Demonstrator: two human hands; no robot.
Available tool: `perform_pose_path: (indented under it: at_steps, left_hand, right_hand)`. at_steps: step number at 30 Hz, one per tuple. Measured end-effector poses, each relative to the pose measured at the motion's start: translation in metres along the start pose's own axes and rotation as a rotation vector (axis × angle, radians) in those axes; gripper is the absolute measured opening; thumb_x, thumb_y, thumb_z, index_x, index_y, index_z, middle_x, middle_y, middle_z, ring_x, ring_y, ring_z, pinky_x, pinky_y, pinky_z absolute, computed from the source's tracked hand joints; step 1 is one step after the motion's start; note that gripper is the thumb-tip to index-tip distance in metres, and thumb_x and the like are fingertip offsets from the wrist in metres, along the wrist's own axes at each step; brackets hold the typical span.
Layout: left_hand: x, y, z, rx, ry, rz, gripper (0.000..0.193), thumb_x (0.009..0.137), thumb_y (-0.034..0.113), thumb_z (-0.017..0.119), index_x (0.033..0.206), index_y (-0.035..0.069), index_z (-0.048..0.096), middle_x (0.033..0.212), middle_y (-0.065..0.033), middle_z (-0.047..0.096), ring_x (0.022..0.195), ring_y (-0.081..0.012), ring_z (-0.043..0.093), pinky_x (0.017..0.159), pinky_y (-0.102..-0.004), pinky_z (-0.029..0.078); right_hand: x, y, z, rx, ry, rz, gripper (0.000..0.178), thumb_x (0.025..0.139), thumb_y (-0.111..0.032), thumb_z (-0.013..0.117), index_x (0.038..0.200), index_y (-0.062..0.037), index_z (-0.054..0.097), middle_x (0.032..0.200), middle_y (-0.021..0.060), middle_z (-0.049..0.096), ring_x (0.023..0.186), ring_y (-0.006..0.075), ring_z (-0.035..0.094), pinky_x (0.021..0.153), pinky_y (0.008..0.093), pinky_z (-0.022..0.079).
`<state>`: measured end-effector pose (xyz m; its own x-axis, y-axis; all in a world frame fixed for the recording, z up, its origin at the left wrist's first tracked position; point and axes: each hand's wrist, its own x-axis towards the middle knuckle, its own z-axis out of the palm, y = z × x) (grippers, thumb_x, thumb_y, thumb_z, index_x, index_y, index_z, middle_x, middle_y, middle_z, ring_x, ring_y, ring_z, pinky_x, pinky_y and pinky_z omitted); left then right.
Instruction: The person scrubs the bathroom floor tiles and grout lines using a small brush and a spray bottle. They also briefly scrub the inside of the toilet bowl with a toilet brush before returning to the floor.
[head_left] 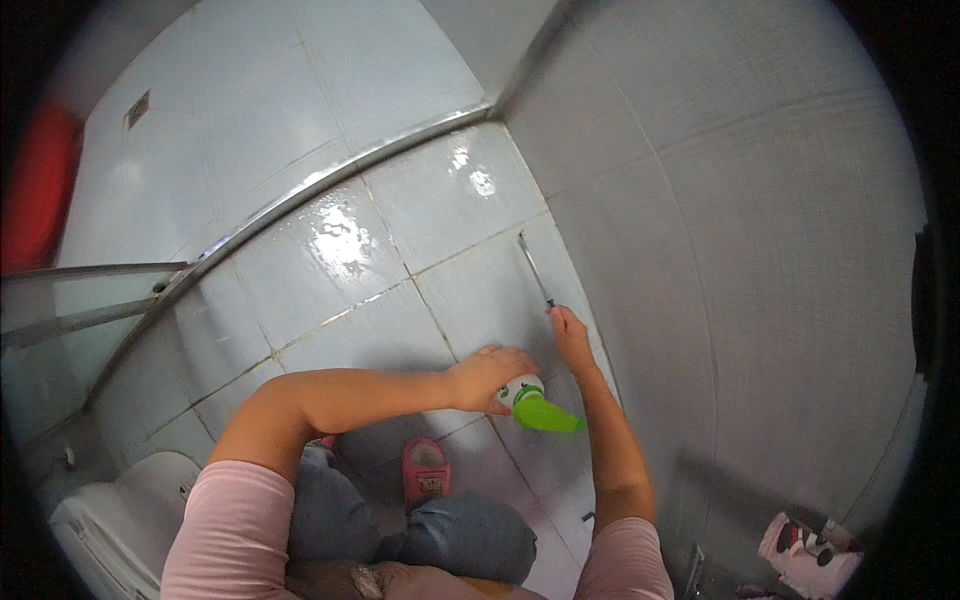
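My left hand (490, 375) is closed around a white bottle (518, 385) with a bright green tapered top (546, 412). The bottle is tilted, its green end pointing right toward my right forearm. Closer to the wall, my right hand (570, 335) grips the end of a thin, screwdriver-like tool (533, 265) with a straight metal shaft. Its dark tip reaches away from me over the floor tile, near the foot of the wall. The fingers hide its handle, and whether the tip touches the floor I cannot tell.
Wet pale floor tiles (340, 235) meet a grey tiled wall (750, 220) on the right. A metal-edged sill (330, 178) crosses the floor. At the left are a glass panel (70, 335), a red object (42, 190) and a white toilet (110, 520). My pink slipper (426, 470) is below.
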<state>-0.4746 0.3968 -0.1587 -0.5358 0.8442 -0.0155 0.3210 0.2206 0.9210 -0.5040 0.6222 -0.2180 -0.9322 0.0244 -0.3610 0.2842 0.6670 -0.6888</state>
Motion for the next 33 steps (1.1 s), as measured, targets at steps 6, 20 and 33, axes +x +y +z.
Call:
perform_pose_path:
  at_steps: [6, 20, 33]
  left_hand:
    - [0.015, 0.016, 0.02, -0.048, 0.118, 0.222, 0.053, 0.059, 0.018, 0.07, 0.107, 0.009, 0.049, 0.114, -0.0095, 0.049, 0.11, -0.0288, 0.042, 0.089, -0.0435, 0.033]
    - [-0.083, 0.051, -0.054, -0.425, 0.293, 0.013, 0.041, 0.065, 0.004, 0.061, 0.105, 0.002, 0.05, 0.1, -0.0126, 0.053, 0.091, -0.023, 0.054, 0.077, -0.0321, 0.043]
    - [-0.224, 0.062, -0.128, 0.134, 0.292, -0.487, 0.043, 0.065, 0.004, 0.061, 0.106, 0.003, 0.05, 0.1, -0.0127, 0.056, 0.09, -0.0298, 0.056, 0.077, -0.0328, 0.044]
  right_hand:
    - [-0.034, 0.0, 0.018, 0.13, -0.011, 0.087, 0.028, 0.089, -0.025, 0.044, 0.097, -0.0018, 0.057, 0.09, 0.0157, 0.061, 0.082, 0.0241, 0.059, 0.073, 0.0314, 0.045]
    - [-0.115, 0.025, 0.031, 0.222, -0.015, 0.18, 0.026, 0.09, -0.025, 0.045, 0.097, -0.003, 0.058, 0.062, -0.0035, 0.045, 0.054, 0.0054, 0.04, 0.049, 0.0207, 0.034]
    - [-0.141, -0.032, 0.077, 0.307, -0.165, 0.241, 0.027, 0.088, -0.024, 0.047, 0.099, -0.001, 0.058, 0.07, 0.0016, 0.055, 0.064, 0.009, 0.047, 0.059, 0.023, 0.04]
